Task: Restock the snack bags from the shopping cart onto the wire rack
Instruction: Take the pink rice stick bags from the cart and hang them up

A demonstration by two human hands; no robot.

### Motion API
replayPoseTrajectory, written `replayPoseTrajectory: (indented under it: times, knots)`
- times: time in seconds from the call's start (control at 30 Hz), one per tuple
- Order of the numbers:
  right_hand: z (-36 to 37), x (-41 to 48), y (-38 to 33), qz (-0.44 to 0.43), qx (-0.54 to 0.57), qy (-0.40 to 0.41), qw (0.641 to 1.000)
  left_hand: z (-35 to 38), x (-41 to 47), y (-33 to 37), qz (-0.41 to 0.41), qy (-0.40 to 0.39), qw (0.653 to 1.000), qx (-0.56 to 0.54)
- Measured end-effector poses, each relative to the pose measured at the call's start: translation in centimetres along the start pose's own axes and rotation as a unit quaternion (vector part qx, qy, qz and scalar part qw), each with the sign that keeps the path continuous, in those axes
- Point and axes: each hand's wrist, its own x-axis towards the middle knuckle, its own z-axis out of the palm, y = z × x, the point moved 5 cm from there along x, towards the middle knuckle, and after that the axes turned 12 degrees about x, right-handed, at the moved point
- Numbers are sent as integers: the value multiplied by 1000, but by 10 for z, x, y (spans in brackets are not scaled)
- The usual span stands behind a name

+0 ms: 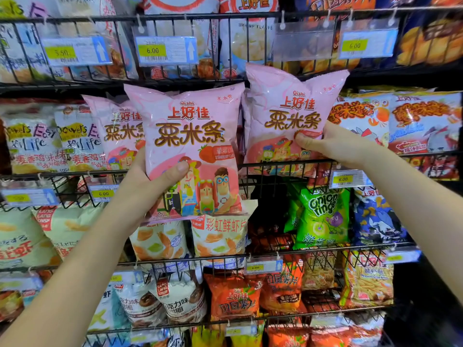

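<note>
Left hand (152, 182) curled around pink snack bag (190, 136), right hand (330, 144) pinching 2nd bag (288, 108) in wire rack (263, 164).

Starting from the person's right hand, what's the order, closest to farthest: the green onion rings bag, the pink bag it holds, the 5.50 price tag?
1. The pink bag, gripped by the right hand, middle shelf.
2. The green onion rings bag, one shelf below the hand.
3. The 5.50 price tag, far upper left.
</note>
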Motion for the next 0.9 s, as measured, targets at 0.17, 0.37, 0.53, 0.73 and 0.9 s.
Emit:
replayPoseTrajectory:
  times: [0.17, 0.37, 0.53, 0.73, 0.9]
  knots:
    - [1, -1, -4, 2, -1, -55, 998, 5, 0, -1, -2, -2, 1000, 11]
    - [3, 0, -8, -11, -59, -72, 996, 7, 6, -1, 5, 3, 1000, 5]
    - [8, 6, -1, -24, -144, -74, 986, 10, 15, 1, 8, 9, 1000, 5]
    - [11, 6, 1, -23, -138, -99, 985, 9, 13, 3, 13, -2, 1000, 24]
    - [4, 9, 11, 65, -134, -111, 983, 4, 4, 3, 5, 11, 1000, 16]
